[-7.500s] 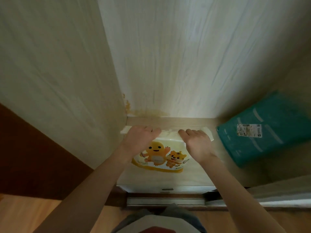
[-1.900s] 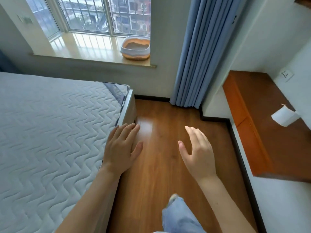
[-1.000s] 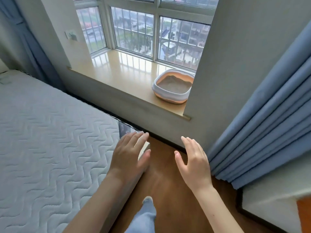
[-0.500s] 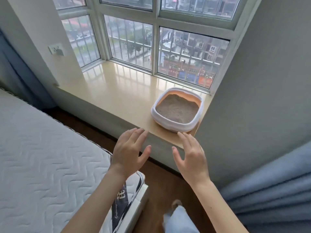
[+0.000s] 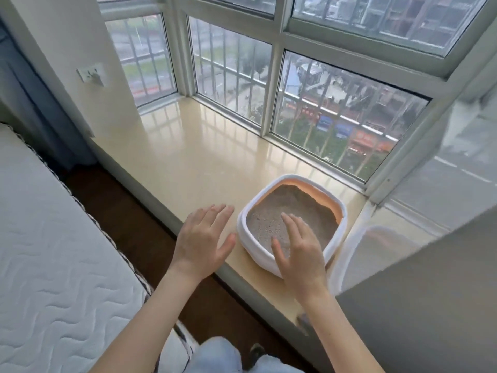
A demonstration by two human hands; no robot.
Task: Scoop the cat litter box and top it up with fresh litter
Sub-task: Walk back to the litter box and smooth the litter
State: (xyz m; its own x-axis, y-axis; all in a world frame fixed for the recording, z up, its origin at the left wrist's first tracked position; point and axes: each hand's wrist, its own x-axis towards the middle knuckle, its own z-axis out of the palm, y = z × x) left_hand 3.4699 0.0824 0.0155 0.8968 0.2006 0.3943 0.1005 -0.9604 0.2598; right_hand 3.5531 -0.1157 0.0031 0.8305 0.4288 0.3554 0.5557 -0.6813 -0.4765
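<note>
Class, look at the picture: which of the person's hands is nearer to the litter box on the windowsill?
The right hand. It is over the near rim of the litter box, fingers spread above the litter. The left hand hovers open over the windowsill, just left of the box and not touching it.

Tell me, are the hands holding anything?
No. The left hand and the right hand are both open, reaching toward the litter box on the windowsill.
</note>
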